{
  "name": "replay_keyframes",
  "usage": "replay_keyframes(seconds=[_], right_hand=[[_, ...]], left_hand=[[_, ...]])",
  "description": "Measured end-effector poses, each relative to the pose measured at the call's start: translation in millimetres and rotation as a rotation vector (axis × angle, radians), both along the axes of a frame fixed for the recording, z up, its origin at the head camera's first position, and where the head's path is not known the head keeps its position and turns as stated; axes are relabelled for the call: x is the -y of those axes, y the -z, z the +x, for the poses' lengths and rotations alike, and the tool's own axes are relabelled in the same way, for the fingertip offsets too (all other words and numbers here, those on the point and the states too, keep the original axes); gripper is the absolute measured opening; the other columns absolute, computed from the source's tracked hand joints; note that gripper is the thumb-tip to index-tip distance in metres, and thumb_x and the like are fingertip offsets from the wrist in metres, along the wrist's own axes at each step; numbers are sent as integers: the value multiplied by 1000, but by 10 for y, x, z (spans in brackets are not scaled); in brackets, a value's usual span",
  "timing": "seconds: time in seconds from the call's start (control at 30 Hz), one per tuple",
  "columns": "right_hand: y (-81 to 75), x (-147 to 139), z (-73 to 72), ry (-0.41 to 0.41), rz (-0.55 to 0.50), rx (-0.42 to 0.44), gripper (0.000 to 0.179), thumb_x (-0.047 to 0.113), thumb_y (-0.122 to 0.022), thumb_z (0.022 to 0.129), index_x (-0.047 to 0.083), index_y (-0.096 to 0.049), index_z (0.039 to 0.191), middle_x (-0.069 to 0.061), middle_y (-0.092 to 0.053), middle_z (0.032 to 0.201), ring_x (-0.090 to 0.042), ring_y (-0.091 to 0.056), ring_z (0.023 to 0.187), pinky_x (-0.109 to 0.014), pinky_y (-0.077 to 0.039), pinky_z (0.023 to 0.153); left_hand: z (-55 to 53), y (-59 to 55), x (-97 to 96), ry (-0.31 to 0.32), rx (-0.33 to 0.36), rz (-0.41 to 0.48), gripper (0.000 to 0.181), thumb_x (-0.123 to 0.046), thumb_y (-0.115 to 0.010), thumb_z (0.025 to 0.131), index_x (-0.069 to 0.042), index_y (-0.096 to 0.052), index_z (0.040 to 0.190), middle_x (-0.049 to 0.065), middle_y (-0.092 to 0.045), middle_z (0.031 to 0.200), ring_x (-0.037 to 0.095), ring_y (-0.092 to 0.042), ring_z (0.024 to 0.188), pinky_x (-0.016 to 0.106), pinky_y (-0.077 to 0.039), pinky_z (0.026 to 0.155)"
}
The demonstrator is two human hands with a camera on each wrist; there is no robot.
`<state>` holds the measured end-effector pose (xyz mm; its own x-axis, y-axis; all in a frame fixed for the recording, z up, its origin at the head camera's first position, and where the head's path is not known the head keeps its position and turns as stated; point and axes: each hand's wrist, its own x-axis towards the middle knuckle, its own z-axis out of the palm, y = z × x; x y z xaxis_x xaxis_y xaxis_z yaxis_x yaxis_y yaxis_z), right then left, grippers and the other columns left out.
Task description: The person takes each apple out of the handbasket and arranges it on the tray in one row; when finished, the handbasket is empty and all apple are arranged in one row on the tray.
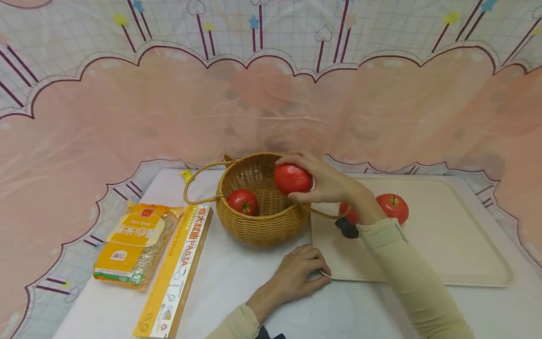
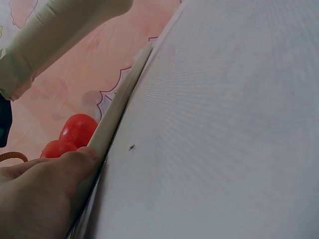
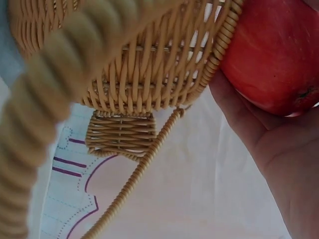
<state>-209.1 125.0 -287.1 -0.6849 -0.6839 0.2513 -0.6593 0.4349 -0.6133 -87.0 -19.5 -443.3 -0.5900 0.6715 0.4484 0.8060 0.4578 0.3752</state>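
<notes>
My right hand (image 1: pixel 328 182) grips a red apple (image 1: pixel 293 179) over the right side of a woven wicker basket (image 1: pixel 260 230). In the right wrist view the held apple (image 3: pixel 274 55) is close beside the basket rim (image 3: pixel 222 50), fingers under it. Another red apple (image 1: pixel 243 202) lies inside the basket at the left. My left hand (image 1: pixel 298 275) holds the near left corner of a beige tray (image 1: pixel 449 235); the left wrist view shows its thumb (image 2: pixel 82 159) on the tray's edge. Two red apples, one whole in view (image 1: pixel 393 208) and one partly behind the right forearm (image 1: pixel 348 213), rest on the tray.
Left of the basket lie a yellow pasta box (image 1: pixel 173 278) and an orange food bag (image 1: pixel 135 242). The basket's handles, one on the left (image 1: pixel 190 186), stick out sideways. A small yellow object (image 1: pixel 186 175) lies behind them. A patterned curtain (image 1: pixel 254 108) hangs behind the table.
</notes>
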Motion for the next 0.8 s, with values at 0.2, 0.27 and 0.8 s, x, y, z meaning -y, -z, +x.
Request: replay_keyframes(seconds=[0.2,0.27,0.8], right_hand=[[-32,-90,160,46,-90,11,69,24,-78,77,29,-42,136,4,-36,144,-17,-39,128,-46,-47,95],[-61,-116,244,66,-123,21,70,18,-77,77,25,-42,137,1,-39,142,-19,-42,126,-47,-47,95],[82,-359,519,203,-260,84,70,4,-75,75,12,-41,136,-7,-39,141,-26,-47,120,-50,-45,95]], left_hand=[[-5,6,0,2,-17,16,7,-36,-70,85,-30,-70,87,-19,-57,87,-2,-52,92,15,-41,93],[-2,9,1,2,-19,19,7,-36,-70,85,-30,-70,87,-19,-57,87,-2,-52,91,15,-41,92],[-12,11,5,5,-21,18,6,-36,-69,85,-30,-69,88,-19,-56,87,-1,-51,91,17,-41,94]])
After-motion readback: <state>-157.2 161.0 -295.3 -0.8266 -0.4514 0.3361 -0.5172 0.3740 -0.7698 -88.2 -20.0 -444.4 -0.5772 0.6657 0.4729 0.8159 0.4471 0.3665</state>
